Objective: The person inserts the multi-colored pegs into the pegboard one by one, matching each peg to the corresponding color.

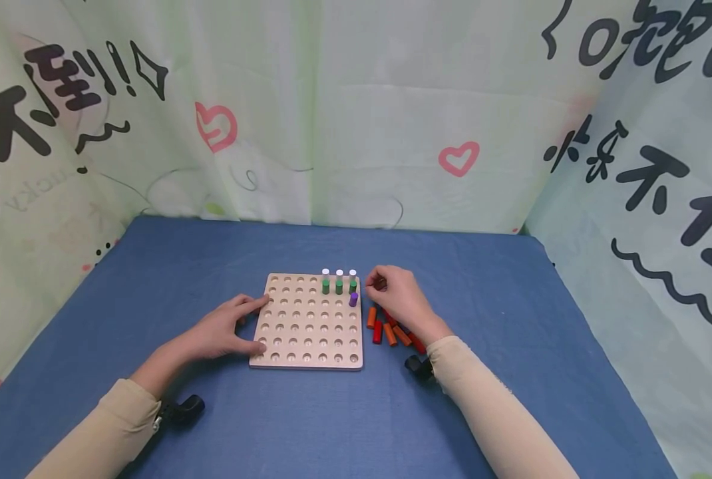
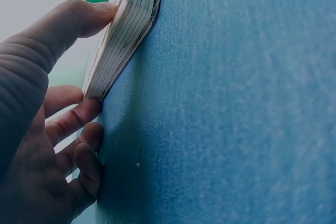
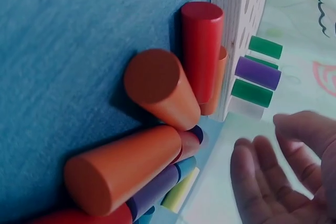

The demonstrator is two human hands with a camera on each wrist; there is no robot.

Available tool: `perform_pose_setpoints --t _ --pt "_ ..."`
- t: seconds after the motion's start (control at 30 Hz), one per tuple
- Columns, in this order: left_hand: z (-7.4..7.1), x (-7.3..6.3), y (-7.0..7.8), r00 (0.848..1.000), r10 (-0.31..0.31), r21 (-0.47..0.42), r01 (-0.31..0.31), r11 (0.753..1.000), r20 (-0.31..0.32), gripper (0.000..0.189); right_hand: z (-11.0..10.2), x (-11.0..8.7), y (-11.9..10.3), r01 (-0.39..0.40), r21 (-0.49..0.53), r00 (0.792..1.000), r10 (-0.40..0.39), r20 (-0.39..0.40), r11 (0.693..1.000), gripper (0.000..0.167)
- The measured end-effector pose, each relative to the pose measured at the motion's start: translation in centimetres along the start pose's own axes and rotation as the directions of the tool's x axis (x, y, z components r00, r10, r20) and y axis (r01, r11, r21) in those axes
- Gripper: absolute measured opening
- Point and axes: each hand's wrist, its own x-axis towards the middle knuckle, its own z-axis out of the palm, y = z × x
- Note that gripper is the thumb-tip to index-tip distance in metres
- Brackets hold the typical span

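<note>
Left hand (image 1: 227,327) grips the board (image 1: 308,332) on the worktop (image 1: 272,426) by its left edge; right hand (image 1: 399,296), thumb apart from bent fingers, is beside the board's far right corner, near loose pegs (image 1: 390,334); upright pegs (image 1: 339,287) fill some holes

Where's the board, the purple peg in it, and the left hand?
Board (image 1: 303,320): head view, bare wood between holes.
Purple peg (image 1: 353,301): head view, on its side.
Left hand (image 1: 221,330): head view, back of the hand.

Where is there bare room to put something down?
Bare: the blue cloth before the board, between both sleeves, and the strip behind the board, to the curtain. Crowded: the board's right side, by loose pegs and the right hand; its left, by the left hand.
</note>
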Motion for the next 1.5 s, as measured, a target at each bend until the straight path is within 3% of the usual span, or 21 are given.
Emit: perform_pose_setpoints --t 0.27,0.5,0.9,1.23,1.5 --pt "0.0 0.0 -0.1 1.0 -0.001 0.008 0.001 1.0 -0.002 0.097 0.1 0.0 -0.3 -0.107 -0.033 0.994 0.106 -0.031 0.994 0.005" --pt "0.0 0.0 0.0 1.0 0.002 0.005 -0.002 1.0 -0.002 0.097 0.4 0.3 -0.4 -0.166 -0.097 0.984 0.171 0.043 0.981 0.023" --pt "0.0 0.0 0.0 1.0 0.003 -0.003 -0.003 1.0 0.0 0.097 0.6 0.5 0.0 -0.117 -0.169 0.986 0.135 0.101 0.979 0.026" --pt "0.0 0.1 0.0 1.0 -0.005 -0.009 0.005 1.0 0.003 0.098 0.9 0.7 0.1 -0.161 -0.124 0.979 0.175 0.108 0.979 0.037" --pt "-0.1 0.0 0.1 1.0 -0.01 -0.005 0.01 1.0 0.002 0.098 1.0 1.0 0.2 -0.163 -0.082 0.982 0.17 0.083 0.983 0.028"
